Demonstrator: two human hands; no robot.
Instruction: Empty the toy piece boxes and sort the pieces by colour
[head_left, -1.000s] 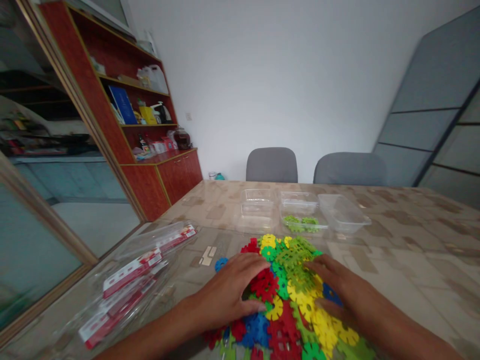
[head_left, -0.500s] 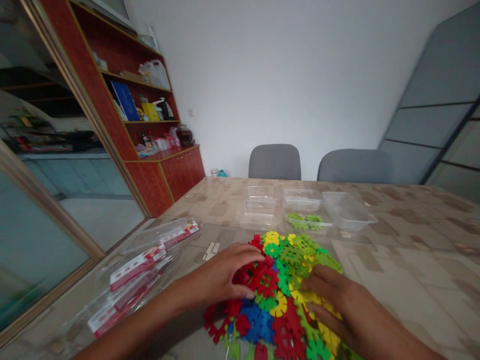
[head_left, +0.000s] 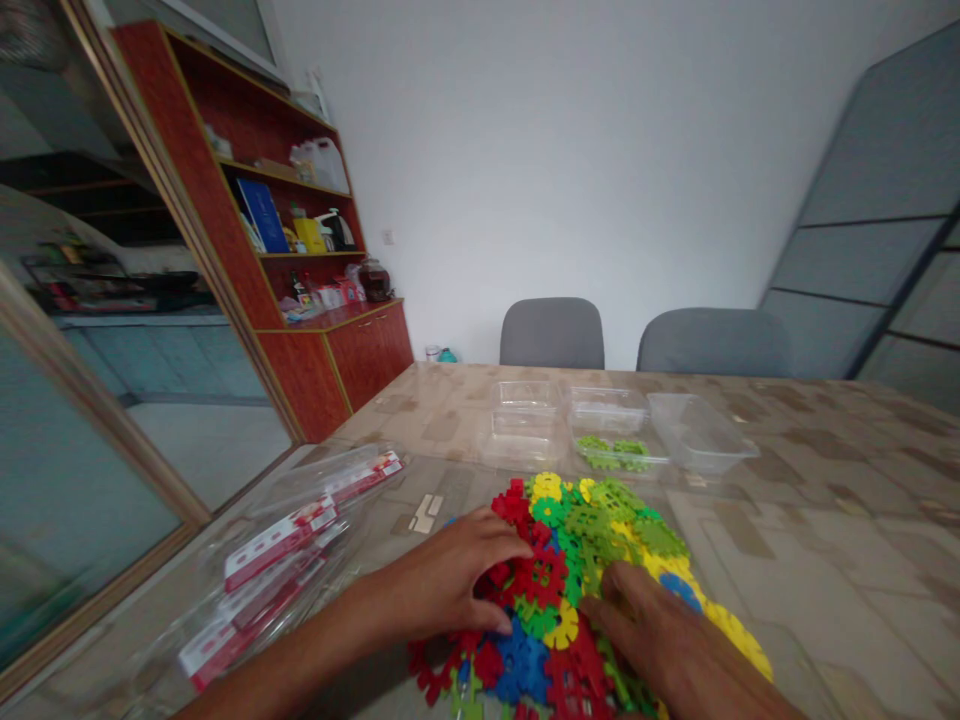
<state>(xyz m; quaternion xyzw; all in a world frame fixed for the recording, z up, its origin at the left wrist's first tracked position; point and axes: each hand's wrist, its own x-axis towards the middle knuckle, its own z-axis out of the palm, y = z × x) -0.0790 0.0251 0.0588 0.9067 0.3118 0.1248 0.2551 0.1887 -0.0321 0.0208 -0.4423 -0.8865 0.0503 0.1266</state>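
A heap of plastic interlocking building pieces (head_left: 540, 575) in red, green, yellow and blue lies before me. My left hand (head_left: 480, 580) rests along its left side, thumb and fingers spread in a curve around red square pieces (head_left: 541, 572). Over the heap's right part is my right hand (head_left: 652, 625), its fingers bent down among green and yellow pieces; what they pinch, if anything, is hidden. Blue pieces (head_left: 521, 665) and a yellow flower-shaped disc (head_left: 564, 625) lie between the hands. Larger yellow discs (head_left: 739, 640) spread out beyond the right hand.
Behind the heap stand clear plastic boxes: one at left (head_left: 523, 425), a middle one (head_left: 611, 425) containing green pieces (head_left: 613, 453), and one at right (head_left: 699, 430). Clear packaging with red-and-white labels (head_left: 281, 540) lies at left. Two grey chairs (head_left: 551, 335) stand across the table.
My right hand has shifted left and lower over the heap, its fingers more bent, uncovering yellow and blue pieces at the right. My left hand stays beside the red pieces. The view tilted slightly.
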